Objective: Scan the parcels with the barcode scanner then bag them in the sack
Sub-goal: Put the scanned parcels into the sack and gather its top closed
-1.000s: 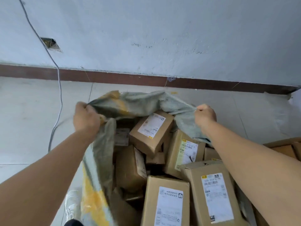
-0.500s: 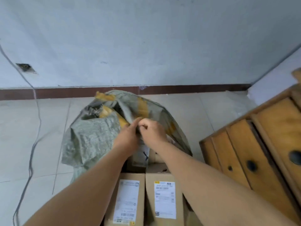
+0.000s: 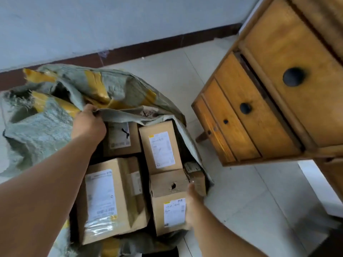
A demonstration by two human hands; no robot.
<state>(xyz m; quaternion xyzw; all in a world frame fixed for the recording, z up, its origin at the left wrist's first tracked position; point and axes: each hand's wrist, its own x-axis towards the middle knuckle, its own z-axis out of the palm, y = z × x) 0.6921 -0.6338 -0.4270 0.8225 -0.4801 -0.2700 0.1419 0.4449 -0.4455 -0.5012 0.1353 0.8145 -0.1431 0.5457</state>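
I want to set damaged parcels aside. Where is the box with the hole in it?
The box with the hole lies in the open sack, low and right of centre in the head view, touching the right hand.

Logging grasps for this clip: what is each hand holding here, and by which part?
The left hand grips the sack by the edge of its open mouth. The right hand lies against the side of a box; no clear grip shows.

Sack (image 3: 46,127) at frame left and centre, mouth open. Parcels (image 3: 161,149) packed inside it, centre to lower centre. Wooden drawer unit (image 3: 259,101) at right, apart from sack. Wall (image 3: 111,25) across the top.
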